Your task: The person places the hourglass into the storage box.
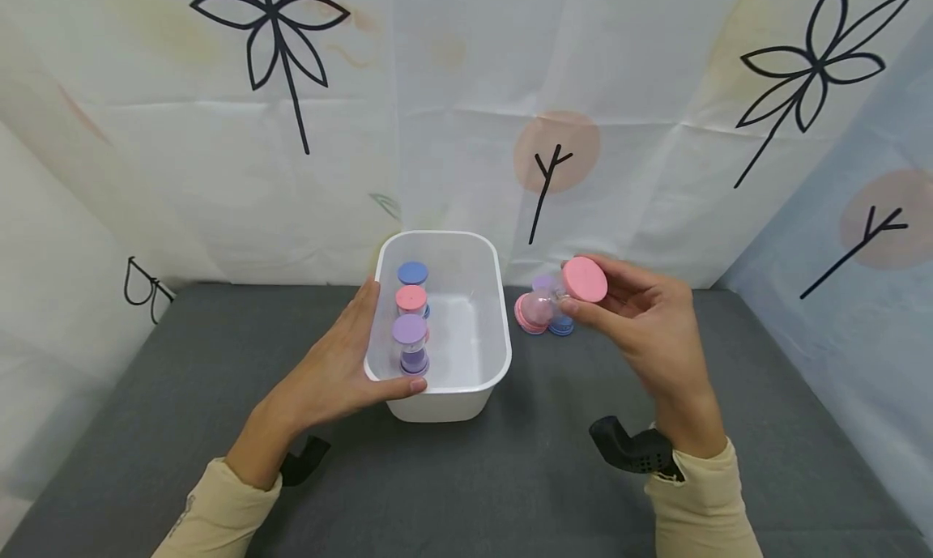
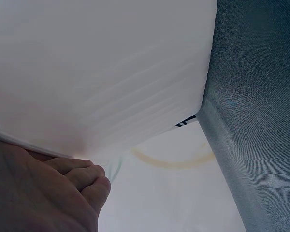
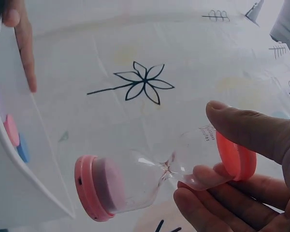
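Note:
My right hand (image 1: 641, 311) pinches a pink-capped sand timer (image 3: 166, 169) by one end cap between thumb and fingers. The timer is tilted, with pink sand in its far bulb. Partly hidden behind it are a purple cap (image 1: 543, 283) and a blue cap (image 1: 561, 326). My left hand (image 1: 342, 359) rests against the near left corner of a white plastic bin (image 1: 470, 380), fingers straight along the outside and thumb across the front rim. Inside the bin, along its left side, stand a blue timer (image 1: 412, 273), a pink timer (image 1: 411, 300) and a purple timer (image 1: 410, 329).
The bin stands on a dark grey cloth-covered table (image 1: 554, 477). A pale fabric backdrop (image 1: 459, 72) with printed flowers rises behind it, and another panel (image 1: 860, 299) borders the right side.

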A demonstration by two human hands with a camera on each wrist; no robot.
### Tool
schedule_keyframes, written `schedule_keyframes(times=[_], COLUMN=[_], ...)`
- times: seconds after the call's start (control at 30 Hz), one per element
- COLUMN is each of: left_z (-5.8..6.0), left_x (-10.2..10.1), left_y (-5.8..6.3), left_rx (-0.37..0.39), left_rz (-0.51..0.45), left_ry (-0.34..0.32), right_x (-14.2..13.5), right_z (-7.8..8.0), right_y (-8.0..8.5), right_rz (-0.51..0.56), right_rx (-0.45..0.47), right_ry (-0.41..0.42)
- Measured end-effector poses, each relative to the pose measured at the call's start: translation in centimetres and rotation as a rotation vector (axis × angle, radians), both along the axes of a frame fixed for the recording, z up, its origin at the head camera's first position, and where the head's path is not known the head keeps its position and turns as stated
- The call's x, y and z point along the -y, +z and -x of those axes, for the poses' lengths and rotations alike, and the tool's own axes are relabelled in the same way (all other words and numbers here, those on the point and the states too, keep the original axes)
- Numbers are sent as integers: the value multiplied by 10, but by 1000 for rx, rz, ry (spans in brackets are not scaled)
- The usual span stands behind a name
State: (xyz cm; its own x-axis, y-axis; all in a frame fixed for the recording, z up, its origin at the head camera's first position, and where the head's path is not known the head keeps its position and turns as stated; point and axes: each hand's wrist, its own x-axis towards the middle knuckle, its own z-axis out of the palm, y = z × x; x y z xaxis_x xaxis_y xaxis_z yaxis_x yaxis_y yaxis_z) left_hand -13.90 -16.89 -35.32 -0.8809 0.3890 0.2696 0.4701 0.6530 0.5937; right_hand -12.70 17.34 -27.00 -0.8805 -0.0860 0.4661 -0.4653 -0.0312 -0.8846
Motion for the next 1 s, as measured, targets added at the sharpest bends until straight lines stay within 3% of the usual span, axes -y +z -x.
schedule_keyframes(times=[0.4, 0.8, 1.0], left_z=[0, 0, 1], left_x=[0, 0, 0], left_y=[0, 0, 0], left_rx=[4, -6, -17], left_rz=[7, -8, -17], left_ry=[-1, -6, -2], right_x=[32, 76, 89], right_z=[-7, 2, 2], right_y=[-8, -43, -53], right_rz=[-12, -78, -168], right_rx=[-16, 83, 104], right_ry=[93, 274, 285])
